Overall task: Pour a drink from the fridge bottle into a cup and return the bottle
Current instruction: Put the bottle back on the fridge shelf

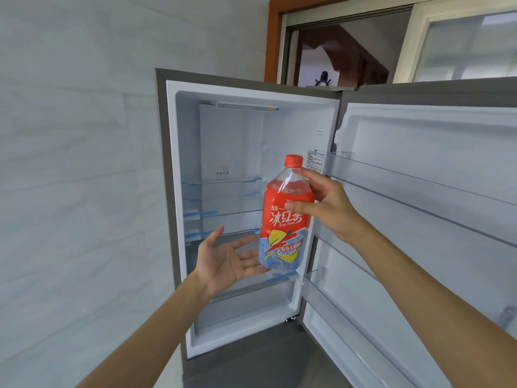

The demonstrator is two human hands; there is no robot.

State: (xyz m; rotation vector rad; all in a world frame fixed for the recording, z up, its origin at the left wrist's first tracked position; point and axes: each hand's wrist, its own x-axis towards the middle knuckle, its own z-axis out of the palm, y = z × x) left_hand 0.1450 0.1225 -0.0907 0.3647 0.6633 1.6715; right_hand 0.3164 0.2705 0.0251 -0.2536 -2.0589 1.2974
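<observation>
Through the head camera I watched the right hand (327,203) grip the ice tea bottle (285,219) by its upper part. The thumb lay across the red label and the fingers curled round the clear shoulder behind it. The bottle hung almost upright in the air, its red cap (293,161) screwed on and on top. It was in front of the open fridge (167,191), near the right edge of the compartment where the door hinges.

The left hand (226,261) was open, palm up with the fingers straight. It sat just below and left of the bottle, and its fingertips reached the bottle's lower end. I could not tell whether they touched it or only came close.

Behind the bottle I saw several glass shelves (223,182) with blue tape at their ends, running across the white compartment. A printed sticker (315,161) sat on the compartment's right inner wall, just beside the cap. The fridge door (419,191) stood swung wide to the right, and its clear racks (405,177) crossed the inner face.

A pale tiled wall (70,163) filled the left side of my view. Above the fridge's top edge there was a doorway with a brown wooden frame (272,37).
</observation>
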